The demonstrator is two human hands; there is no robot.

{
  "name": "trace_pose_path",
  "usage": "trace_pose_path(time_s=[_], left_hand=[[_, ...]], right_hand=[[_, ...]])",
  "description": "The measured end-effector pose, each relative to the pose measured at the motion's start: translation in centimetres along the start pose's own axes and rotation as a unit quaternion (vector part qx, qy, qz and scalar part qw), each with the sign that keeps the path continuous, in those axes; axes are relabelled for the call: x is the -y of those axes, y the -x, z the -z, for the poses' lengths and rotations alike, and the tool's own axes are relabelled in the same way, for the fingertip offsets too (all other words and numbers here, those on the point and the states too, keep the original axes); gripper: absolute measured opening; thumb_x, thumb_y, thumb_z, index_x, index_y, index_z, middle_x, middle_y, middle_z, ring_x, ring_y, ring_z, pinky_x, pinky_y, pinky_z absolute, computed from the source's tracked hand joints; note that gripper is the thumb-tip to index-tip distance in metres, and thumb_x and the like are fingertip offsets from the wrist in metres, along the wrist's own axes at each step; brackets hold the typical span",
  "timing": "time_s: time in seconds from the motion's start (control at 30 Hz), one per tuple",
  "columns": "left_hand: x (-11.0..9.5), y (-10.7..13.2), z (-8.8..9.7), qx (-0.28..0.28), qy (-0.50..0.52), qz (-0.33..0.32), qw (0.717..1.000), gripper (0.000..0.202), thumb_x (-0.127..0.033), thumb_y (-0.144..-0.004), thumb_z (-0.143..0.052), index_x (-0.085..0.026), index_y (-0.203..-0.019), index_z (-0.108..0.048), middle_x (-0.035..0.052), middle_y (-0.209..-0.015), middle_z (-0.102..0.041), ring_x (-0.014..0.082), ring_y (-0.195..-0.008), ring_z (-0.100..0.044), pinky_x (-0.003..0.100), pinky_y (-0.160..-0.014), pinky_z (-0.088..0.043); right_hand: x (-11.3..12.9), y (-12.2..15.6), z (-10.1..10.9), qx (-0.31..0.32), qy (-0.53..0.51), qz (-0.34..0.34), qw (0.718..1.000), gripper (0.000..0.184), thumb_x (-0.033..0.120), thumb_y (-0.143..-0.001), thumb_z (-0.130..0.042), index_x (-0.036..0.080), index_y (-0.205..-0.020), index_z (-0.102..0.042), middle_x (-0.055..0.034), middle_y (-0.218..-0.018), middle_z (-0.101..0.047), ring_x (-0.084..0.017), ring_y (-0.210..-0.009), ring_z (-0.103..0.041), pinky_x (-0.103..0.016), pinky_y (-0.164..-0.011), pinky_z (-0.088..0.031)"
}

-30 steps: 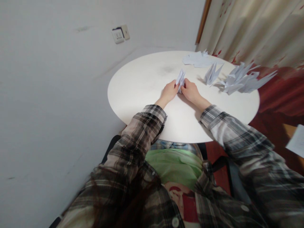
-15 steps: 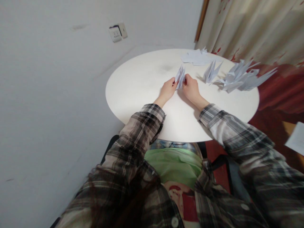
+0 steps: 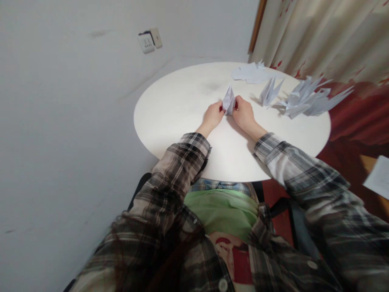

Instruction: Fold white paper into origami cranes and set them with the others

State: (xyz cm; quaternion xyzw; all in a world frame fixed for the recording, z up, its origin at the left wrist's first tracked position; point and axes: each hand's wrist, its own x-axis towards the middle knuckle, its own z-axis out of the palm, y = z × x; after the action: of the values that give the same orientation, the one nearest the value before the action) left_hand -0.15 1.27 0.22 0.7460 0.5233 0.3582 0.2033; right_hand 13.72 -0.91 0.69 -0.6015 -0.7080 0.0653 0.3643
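A folded white paper piece (image 3: pixel 229 99) with a pointed top stands upright between my two hands, over the middle of the round white table (image 3: pixel 176 117). My left hand (image 3: pixel 214 114) pinches its lower left side. On the other side, the fingers of my right hand (image 3: pixel 243 112) are closed on its lower right edge. Some fingertips are hidden behind the paper. To the right of my right hand stands another folded paper piece (image 3: pixel 269 94) with two upright points.
Several folded paper cranes (image 3: pixel 310 99) crowd the table's right side. Flat white paper sheets (image 3: pixel 253 74) lie at the far edge. A wall with a socket (image 3: pixel 146 42) is on the left, a patterned curtain (image 3: pixel 304 36) at the back right. Another printed sheet (image 3: pixel 379 178) lies far right.
The folded paper piece now shows a broader, flatter face, where before its separate layers showed edge-on. My hands keep their grip at nearly the same place.
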Motion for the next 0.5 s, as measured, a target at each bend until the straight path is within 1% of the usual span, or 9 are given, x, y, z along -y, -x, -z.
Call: trace_pose_path(time_s=[0.13, 0.27, 0.4, 0.5], left_hand=[[0.17, 0.01, 0.01, -0.004, -0.015, 0.002, 1.0, 0.014, -0.013, -0.085, -0.058, -0.017, -0.09, -0.071, 0.0093, -0.099, -0.074, 0.0211, -0.105, -0.065, 0.037, -0.099, -0.049], [0.25, 0.14, 0.08, -0.008, -0.012, 0.011, 1.0, 0.012, -0.017, -0.087, -0.058, -0.018, -0.088, -0.071, 0.0103, -0.1, -0.073, 0.0216, -0.105, -0.064, 0.039, -0.1, -0.049], [0.15, 0.24, 0.14, -0.019, 0.013, 0.01, 1.0, 0.012, -0.021, -0.09, -0.057, -0.022, -0.087, -0.069, 0.0068, -0.095, -0.073, 0.0208, -0.103, -0.065, 0.037, -0.096, -0.05], [-0.05, 0.27, 0.13, -0.026, 0.03, 0.006, 0.999, 0.014, -0.023, -0.092, -0.055, -0.022, -0.087, -0.068, 0.0046, -0.092, -0.073, 0.0198, -0.102, -0.065, 0.034, -0.093, -0.049]], right_hand=[[-0.04, 0.08, -0.12, 0.007, 0.004, -0.004, 1.0, 0.023, 0.038, -0.094, -0.042, 0.024, -0.103, -0.058, -0.0124, -0.093, -0.068, -0.032, -0.094, -0.061, -0.045, -0.079, -0.045], [0.15, 0.24, -0.07, 0.021, 0.01, -0.009, 1.0, 0.02, 0.038, -0.093, -0.044, 0.023, -0.099, -0.056, -0.014, -0.096, -0.068, -0.033, -0.096, -0.061, -0.044, -0.08, -0.045], [0.49, 0.34, 0.25, 0.02, 0.002, -0.011, 1.0, 0.019, 0.037, -0.094, -0.042, 0.024, -0.097, -0.056, -0.0139, -0.096, -0.068, -0.033, -0.096, -0.061, -0.046, -0.081, -0.045], [0.44, 0.28, 0.33, 0.009, -0.01, -0.007, 1.0, 0.019, 0.037, -0.094, -0.041, 0.026, -0.098, -0.056, -0.0125, -0.093, -0.068, -0.032, -0.095, -0.061, -0.046, -0.081, -0.045]])
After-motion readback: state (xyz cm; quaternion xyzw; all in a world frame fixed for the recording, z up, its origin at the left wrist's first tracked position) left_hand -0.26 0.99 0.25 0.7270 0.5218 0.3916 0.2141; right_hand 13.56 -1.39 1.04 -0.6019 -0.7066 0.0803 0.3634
